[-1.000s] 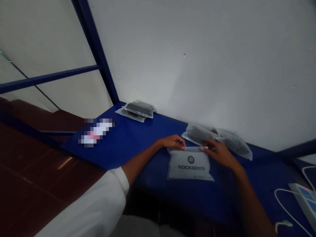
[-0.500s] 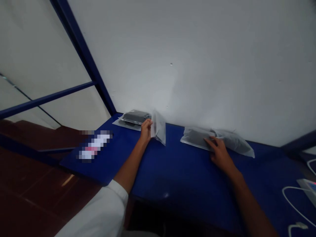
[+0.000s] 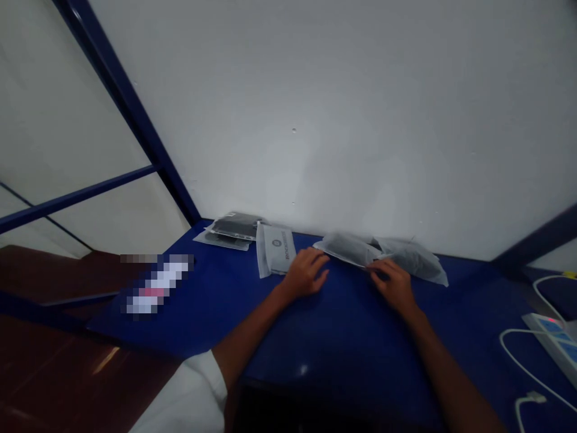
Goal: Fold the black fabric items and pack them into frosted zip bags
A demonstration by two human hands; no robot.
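A frosted plastic pouch (image 3: pixel 345 248) with something dark inside lies by the wall on the blue table. My right hand (image 3: pixel 393 284) pinches its near right corner. At the pouch's left end is my left hand (image 3: pixel 307 273), its fingers apart and holding nothing. Just left of that hand lies a printed frosted pouch (image 3: pixel 278 246) with dark lettering. Another frosted pouch (image 3: pixel 412 260) with dark contents sits to the right, behind my right hand. Farther left, a dark pouch (image 3: pixel 238 226) rests on another frosted pouch (image 3: pixel 223 242).
The blue table (image 3: pixel 315 337) meets a white wall panel (image 3: pixel 315 120). Blue frame bars (image 3: pixel 130 120) stand at the left. A blurred-out item (image 3: pixel 157 285) lies near the left edge. On the right are a power strip (image 3: pixel 552 343) and a white cable (image 3: pixel 518 361).
My left hand has let go of the printed pouch, which now lies flat, and moved right to the middle pouch. My right hand has shifted from on top of that pouch to its near edge.
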